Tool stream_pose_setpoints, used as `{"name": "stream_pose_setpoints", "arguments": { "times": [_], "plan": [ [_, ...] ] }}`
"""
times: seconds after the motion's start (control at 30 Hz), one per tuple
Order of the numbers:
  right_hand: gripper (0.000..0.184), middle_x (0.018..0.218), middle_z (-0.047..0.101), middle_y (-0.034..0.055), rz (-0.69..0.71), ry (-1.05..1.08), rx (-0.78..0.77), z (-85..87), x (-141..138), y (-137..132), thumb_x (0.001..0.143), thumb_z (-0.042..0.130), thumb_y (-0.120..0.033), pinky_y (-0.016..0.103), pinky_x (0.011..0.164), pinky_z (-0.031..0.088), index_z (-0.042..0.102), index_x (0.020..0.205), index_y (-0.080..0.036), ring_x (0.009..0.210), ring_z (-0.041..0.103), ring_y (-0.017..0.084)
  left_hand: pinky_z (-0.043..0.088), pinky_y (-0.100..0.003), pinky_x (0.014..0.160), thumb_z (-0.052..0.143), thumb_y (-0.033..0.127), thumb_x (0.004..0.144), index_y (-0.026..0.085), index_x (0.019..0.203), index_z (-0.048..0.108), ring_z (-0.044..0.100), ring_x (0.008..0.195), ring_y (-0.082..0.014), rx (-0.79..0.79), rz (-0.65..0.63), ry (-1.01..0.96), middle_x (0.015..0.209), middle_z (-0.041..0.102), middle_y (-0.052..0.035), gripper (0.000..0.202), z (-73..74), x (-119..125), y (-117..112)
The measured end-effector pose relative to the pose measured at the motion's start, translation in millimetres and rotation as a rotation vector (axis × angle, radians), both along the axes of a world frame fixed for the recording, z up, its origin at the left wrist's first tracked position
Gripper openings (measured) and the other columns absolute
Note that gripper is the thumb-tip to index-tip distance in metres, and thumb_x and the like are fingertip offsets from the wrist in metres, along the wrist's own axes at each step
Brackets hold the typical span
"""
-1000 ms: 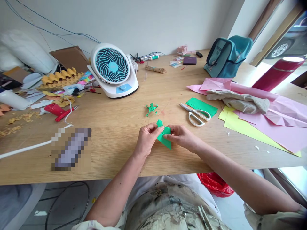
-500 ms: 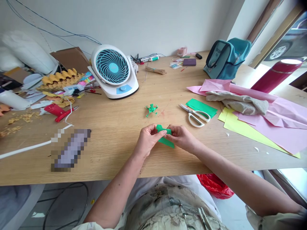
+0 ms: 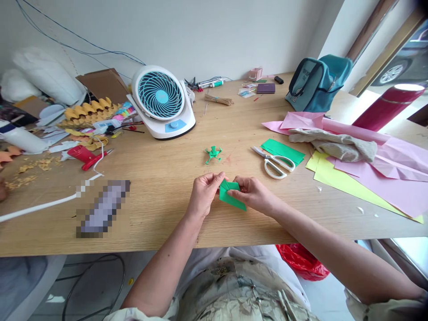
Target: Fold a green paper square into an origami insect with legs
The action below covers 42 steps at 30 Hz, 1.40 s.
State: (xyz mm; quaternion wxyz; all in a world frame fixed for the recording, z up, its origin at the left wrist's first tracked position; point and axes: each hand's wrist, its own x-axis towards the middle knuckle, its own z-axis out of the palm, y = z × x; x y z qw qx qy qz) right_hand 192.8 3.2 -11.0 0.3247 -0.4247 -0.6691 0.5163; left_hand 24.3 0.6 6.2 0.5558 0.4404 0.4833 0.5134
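Observation:
A folded piece of green paper [image 3: 233, 201] is held between both hands, just above the near part of the table. My left hand [image 3: 205, 192] pinches its upper left corner between thumb and fingers. From the right, my right hand [image 3: 254, 193] grips it, thumb lying across the front and fingers behind. Creases run down from the top of the paper. Beyond my hands a small green folded-paper frog [image 3: 213, 154] rests on the table. White-handled scissors [image 3: 274, 162] lie to the right, beside some flat green paper [image 3: 284, 150].
Yellow paper [image 3: 341, 183], pink paper [image 3: 397, 191] and a grey glove [image 3: 337, 145] lie on the right, near a red flask [image 3: 388, 107] and a teal bag [image 3: 317, 84]. A fan [image 3: 162, 100] stands back left. A red glue gun [image 3: 87, 157] and a blurred-out object [image 3: 103, 209] lie left.
My left thumb has shifted from across the paper to its upper left corner. More of the paper's front now shows, with my right thumb pressed on it. The view has shifted slightly.

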Motion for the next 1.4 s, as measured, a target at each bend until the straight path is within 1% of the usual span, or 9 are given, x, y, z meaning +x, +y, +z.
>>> {"name": "stream_pose_setpoints", "arguments": {
  "times": [0.17,0.33,0.5,0.63,0.8,0.97,1.1,1.27,1.4],
  "plan": [
    [0.042,0.064,0.049,-0.0032,-0.03,0.028,-0.036,0.8,-0.1,0.2,0.077,0.067,-0.058,0.025,0.052,0.033,0.051,0.073,-0.02,0.058,0.044,0.012,0.047,-0.022,0.051,0.072,0.066,0.071,0.014,0.071,0.068,0.054,0.053,-0.0098,-0.002,-0.066,0.027,0.062,0.061,0.0002,0.052,1.0,-0.8,-0.7],
    [0.041,0.063,0.051,-0.0023,-0.058,0.055,-0.037,-0.8,-0.2,0.6,0.074,0.072,-0.056,0.025,0.051,0.033,0.055,0.072,-0.019,0.059,0.045,0.012,0.039,-0.018,0.053,0.087,0.046,0.061,0.014,0.067,0.063,0.047,0.056,-0.0063,0.08,-0.103,0.073,0.06,0.054,0.004,0.04,-6.1,-1.1,0.9],
    [0.043,0.063,0.053,-0.0018,-0.02,0.109,-0.073,-0.8,-1.3,-0.7,0.073,0.073,-0.059,0.026,0.051,0.033,0.055,0.071,-0.02,0.059,0.046,0.013,0.039,-0.02,0.049,0.074,0.059,0.073,0.016,0.057,0.053,0.042,0.049,-0.0073,0.046,-0.032,0.055,0.054,0.043,0.0048,0.05,-4.5,-2.3,0.9],
    [0.047,0.064,0.052,-0.0024,-0.026,0.176,-0.11,1.3,-2.4,-0.1,0.073,0.073,-0.062,0.026,0.053,0.033,0.053,0.07,-0.02,0.059,0.044,0.012,0.044,-0.022,0.052,0.065,0.067,0.077,0.017,0.067,0.061,0.052,0.055,-0.0113,0.015,-0.073,0.058,0.058,0.053,0.0017,0.051,-0.6,-3.9,-0.6],
    [0.045,0.064,0.05,-0.0043,-0.036,0.226,-0.144,-1.2,-2.6,1.7,0.068,0.079,-0.056,0.025,0.053,0.034,0.054,0.071,-0.019,0.057,0.042,0.01,0.035,-0.019,0.05,0.079,0.049,0.07,0.016,0.07,0.062,0.043,0.054,-0.0073,0.106,-0.087,0.093,0.059,0.052,0.0037,0.037,-1.9,-4.1,-0.6],
    [0.042,0.07,0.057,-0.0027,0.042,0.255,-0.213,-3.5,-2.5,0.8,0.07,0.079,-0.054,0.026,0.057,0.039,0.061,0.081,-0.017,0.061,0.049,0.011,0.037,-0.021,0.054,0.077,0.042,0.073,0.016,0.063,0.059,0.043,0.056,-0.008,0.16,-0.075,0.11,0.059,0.049,0.0033,0.034,-4.6,-6.0,2.2],
    [0.044,0.065,0.056,-0.0031,0.006,0.28,-0.255,0.8,-3.8,-0.2,0.066,0.081,-0.055,0.026,0.057,0.039,0.06,0.073,-0.017,0.059,0.049,0.011,0.034,-0.021,0.049,0.07,0.053,0.078,0.017,0.06,0.052,0.038,0.052,-0.0079,0.129,-0.069,0.127,0.056,0.042,0.0041,0.044,-4.6,-7.5,2.0],
    [0.045,0.066,0.06,-0.001,-0.028,0.294,-0.249,6.2,-4.2,0.3,0.065,0.08,-0.059,0.027,0.058,0.041,0.062,0.074,-0.019,0.063,0.052,0.014,0.038,-0.022,0.051,0.062,0.065,0.081,0.018,0.069,0.059,0.047,0.057,-0.011,0.125,-0.062,0.133,0.061,0.051,0.0015,0.048,-3.3,-7.2,0.6],
    [0.048,0.069,0.06,-0.0008,-0.02,0.283,-0.242,10.9,-3.6,-0.5,0.062,0.081,-0.06,0.027,0.06,0.04,0.062,0.074,-0.018,0.064,0.05,0.013,0.034,-0.021,0.052,0.075,0.05,0.075,0.017,0.067,0.057,0.042,0.056,-0.0083,0.165,-0.081,0.169,0.059,0.048,0.0038,0.038,-5.1,-6.6,2.5]
  ]
}}
